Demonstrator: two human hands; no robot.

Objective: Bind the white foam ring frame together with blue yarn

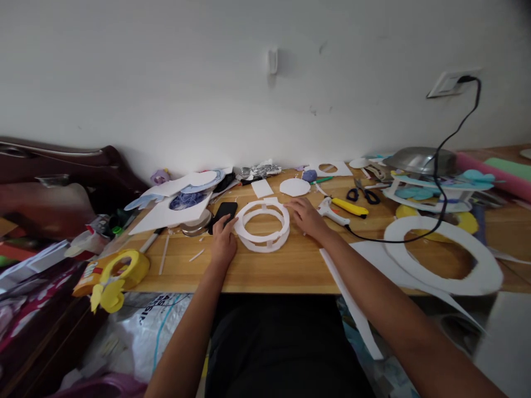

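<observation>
The left hand point(224, 242) lies on the desk with its fingers loosely bent, their tips pressed against the left side of a white double ring point(267, 243). It is not closed round anything. The right hand point(307, 216) is flat and open, fingers spread, touching the far right rim of the same ring. So the piece is steadied from both sides rather than gripped.

The ring sits on the wooden desk point(265, 273), near its front edge and about the middle. It is two flat hoops, one above the other, joined by small upright tabs.

It looks like thin foam board, so I'd judge it very light and fairly stiff, but easy to dent or bend (the tabs look the weakest part). The safest hold seems to be flat fingers under the lower hoop or light pressure on the outer rims, not a pinch on a tab.

Just left of the ring lies a black phone point(224, 211). To its right are a white glue gun point(332, 211) with a black cord, a yellow knife point(350, 207) and scissors point(363, 194). Beyond the ring lies a white disc point(294, 187), and far right a much larger white ring point(443, 276).
</observation>
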